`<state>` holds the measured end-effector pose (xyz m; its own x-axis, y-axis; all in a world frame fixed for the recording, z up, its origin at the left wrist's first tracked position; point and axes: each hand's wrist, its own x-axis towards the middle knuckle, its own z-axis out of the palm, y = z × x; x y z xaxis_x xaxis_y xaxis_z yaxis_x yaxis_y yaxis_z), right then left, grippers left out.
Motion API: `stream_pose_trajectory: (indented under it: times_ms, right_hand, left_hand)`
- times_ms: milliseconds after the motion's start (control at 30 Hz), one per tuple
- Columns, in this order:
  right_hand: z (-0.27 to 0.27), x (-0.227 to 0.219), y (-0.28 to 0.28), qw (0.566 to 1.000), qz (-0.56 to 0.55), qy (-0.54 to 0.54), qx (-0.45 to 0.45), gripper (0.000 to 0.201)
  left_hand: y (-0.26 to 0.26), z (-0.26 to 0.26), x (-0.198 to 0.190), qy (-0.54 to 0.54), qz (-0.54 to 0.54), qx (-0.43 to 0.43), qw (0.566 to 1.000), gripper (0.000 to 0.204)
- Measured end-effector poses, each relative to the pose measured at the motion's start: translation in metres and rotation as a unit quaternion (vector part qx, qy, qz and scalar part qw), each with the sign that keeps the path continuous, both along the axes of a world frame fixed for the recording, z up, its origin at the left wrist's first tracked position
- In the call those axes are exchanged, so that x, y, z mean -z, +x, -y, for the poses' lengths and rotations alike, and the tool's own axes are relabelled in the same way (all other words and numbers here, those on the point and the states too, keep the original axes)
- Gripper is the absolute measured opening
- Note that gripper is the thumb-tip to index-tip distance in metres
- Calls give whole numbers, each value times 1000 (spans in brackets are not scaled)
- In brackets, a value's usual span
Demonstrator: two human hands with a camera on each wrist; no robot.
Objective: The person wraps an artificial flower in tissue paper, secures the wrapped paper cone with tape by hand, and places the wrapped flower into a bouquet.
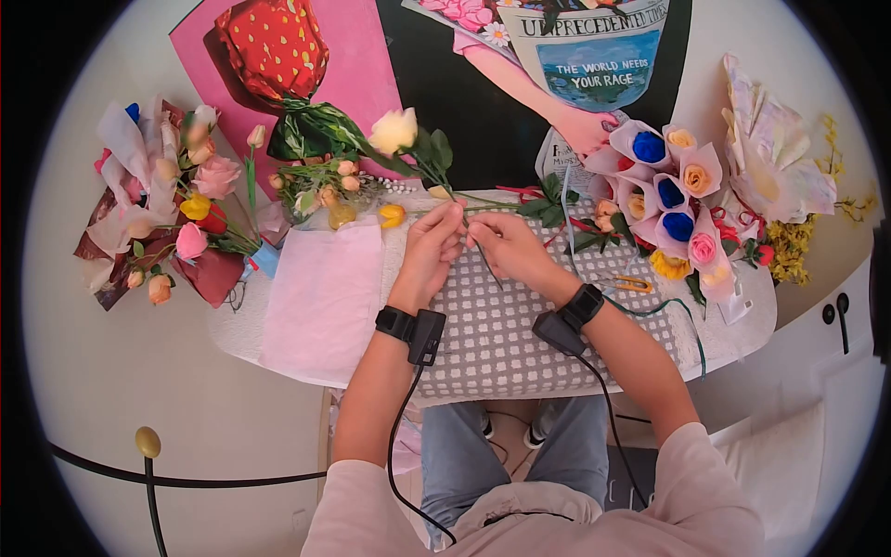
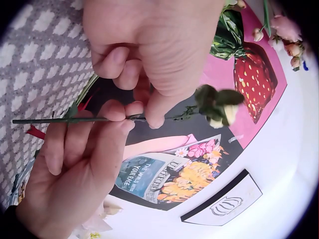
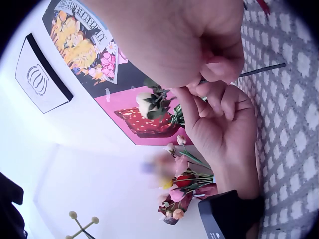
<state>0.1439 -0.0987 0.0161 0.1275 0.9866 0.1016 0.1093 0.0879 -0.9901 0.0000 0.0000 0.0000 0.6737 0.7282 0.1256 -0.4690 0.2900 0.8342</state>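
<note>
Both hands meet above the cloth, on the thin green stem (image 2: 65,120) of a cream artificial rose (image 1: 393,132). My left hand (image 1: 433,252) pinches the stem between thumb and fingertips, on the side nearer the bloom. Right beside it, my right hand (image 1: 513,247) pinches the same stem lower down, fingertips almost meeting those of the left. The rose tilts up and away to the left, its dark leaves (image 3: 158,105) just under the bloom. Below the fingers, the bare stem end (image 3: 269,69) points down toward the checked cloth (image 1: 483,334).
Left of the cloth lies a pink sheet (image 1: 320,306), with a mixed bouquet (image 1: 190,218) beyond. Wrapped blue and peach roses (image 1: 668,190) stand at the right, near a yellow-handled cutter (image 1: 633,283) and a green ribbon (image 1: 682,304). Posters (image 1: 306,65) lean behind.
</note>
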Motion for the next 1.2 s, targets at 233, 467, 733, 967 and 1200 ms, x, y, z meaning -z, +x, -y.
stream_pose_trajectory:
  times_ms: [233,467,733,967,1200]
  right_hand:
    - [6,4,0,998,-51,26,-23,25]
    - [3,7,6,997,-34,69,2,26]
    - [5,0,14,993,24,101,52,29]
    - [-2,11,19,985,68,150,56,29]
    - [0,7,15,987,44,148,35,27]
  left_hand:
    - [0,6,-5,5,-23,-7,1000,18]
    - [-1,4,-4,-22,-9,-13,1000,16]
    - [-11,15,-11,353,-297,-217,860,23]
    - [-108,-38,-46,480,-645,-332,494,25]
    - [-205,-68,-48,334,-821,-277,371,45]
